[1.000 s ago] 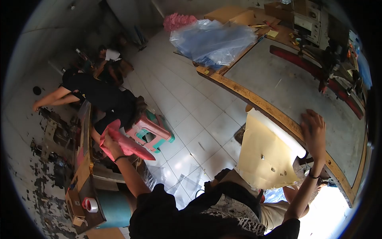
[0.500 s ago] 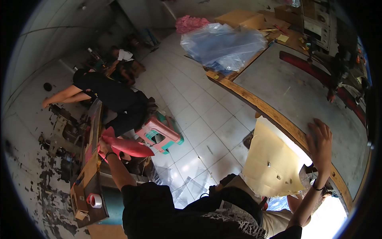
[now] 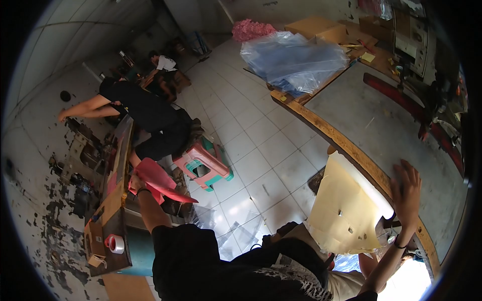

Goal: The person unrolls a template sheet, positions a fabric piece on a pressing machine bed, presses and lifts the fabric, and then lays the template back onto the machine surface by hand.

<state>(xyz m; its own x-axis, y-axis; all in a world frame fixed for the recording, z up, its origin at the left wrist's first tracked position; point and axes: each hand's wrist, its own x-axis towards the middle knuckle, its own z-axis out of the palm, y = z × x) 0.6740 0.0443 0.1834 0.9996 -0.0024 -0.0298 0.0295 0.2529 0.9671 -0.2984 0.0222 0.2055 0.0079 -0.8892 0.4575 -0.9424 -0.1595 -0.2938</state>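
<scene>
My left hand (image 3: 135,183) is closed on the edge of a pinkish-red sheet (image 3: 154,175) of thin, flexible material. The sheet hangs folded beside a narrow worktable (image 3: 114,214) on the left, and its lower end droops toward the floor. A dark band circles that wrist. On the right, my right hand (image 3: 407,193) rests on the grey tabletop (image 3: 361,108) near its wooden edge, fingers stretched out and nothing held in them. Below that edge hangs a yellowish sheet (image 3: 341,205) with several small holes.
A person in black (image 3: 145,108) sits on a pink and green stool (image 3: 206,165); another person (image 3: 165,70) sits farther back. Clear plastic sheets (image 3: 296,57) and a cardboard box (image 3: 316,29) lie at the back. A tape roll (image 3: 116,244) stands at lower left. A red curved bar (image 3: 396,93) crosses the grey table.
My view has turned slightly, so the room appears shifted. The pinkish-red sheet hangs in a different fold from my left hand. My right hand stays at the grey table.
</scene>
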